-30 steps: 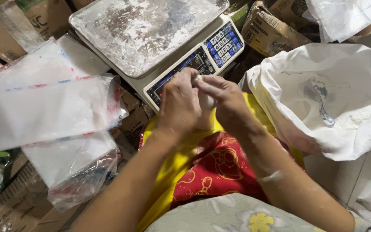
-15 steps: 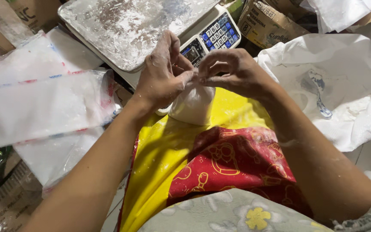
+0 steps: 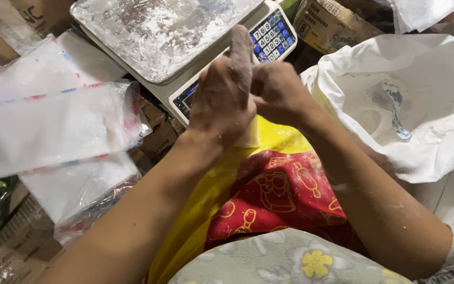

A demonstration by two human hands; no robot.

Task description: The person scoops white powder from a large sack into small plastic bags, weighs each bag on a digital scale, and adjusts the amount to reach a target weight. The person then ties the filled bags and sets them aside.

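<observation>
Both of my flour-dusted hands meet in front of the scale, over my lap. My left hand (image 3: 224, 97) covers most of a small clear bag of white powder (image 3: 249, 138), of which only a sliver shows below the palm. Its index finger points up. My right hand (image 3: 278, 92) is clenched at the bag's top, pressed against the left hand. The bag's neck is hidden between the fingers. A digital scale (image 3: 269, 37) with a powder-smeared steel tray (image 3: 153, 31) stands just beyond the hands.
A large white sack (image 3: 437, 110) of powder with a scoop (image 3: 392, 113) in it lies open at the right. Stacks of clear plastic bags (image 3: 53, 126) lie at the left. Cardboard boxes (image 3: 327, 21) ring the scale. A yellow and red cloth (image 3: 258, 194) covers my lap.
The hands have closed together over the bag, which showed plainly below them half a second ago. My left hand has turned and now hides it, the index finger raised.
</observation>
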